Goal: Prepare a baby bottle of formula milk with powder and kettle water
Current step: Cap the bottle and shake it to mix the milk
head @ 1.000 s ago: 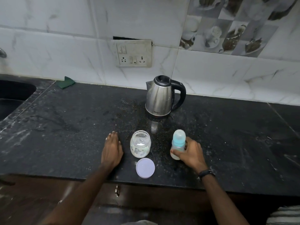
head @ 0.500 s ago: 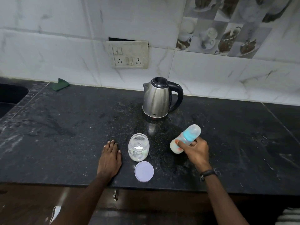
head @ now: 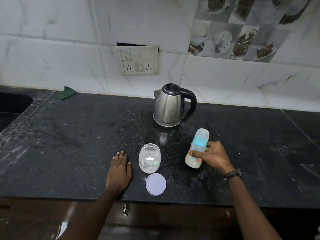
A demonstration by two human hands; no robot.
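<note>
Compared with half a second earlier, when it leaned steeply to the right, the capped baby bottle with a turquoise collar and clear dome cap (head: 196, 149) stands nearer upright, tilted only slightly to the right. Right hand (head: 212, 157): fingers and thumb wrapped round the lower body of the bottle, holding it just above or at the black speckled stone countertop (head: 69, 144); whether the base touches cannot be told. Milky liquid fills the lower part of the bottle. Left hand (head: 119, 171): flat, palm down, fingers straight and together, resting on the countertop near its front edge and holding nothing.

Just right of the left hand stands an open clear plastic jar (head: 149, 161) with a little white powder inside; its pale lilac round lid (head: 155, 184) lies flat just in front of it, apart from the jar. Behind, a stainless steel electric kettle with black lid and handle (head: 170, 108) stands upright, lid down, handle to the right. Further out: a green scouring pad (head: 65, 94) by the tiled wall, a wall socket plate (head: 138, 61), and a sink edge (head: 15, 104) at far left.

Judged state of task: powder and water appear already in, cap on; mixing by tilting or shaking seems under way. Remaining, probably: finish mixing, set the bottle down, close the jar.
</note>
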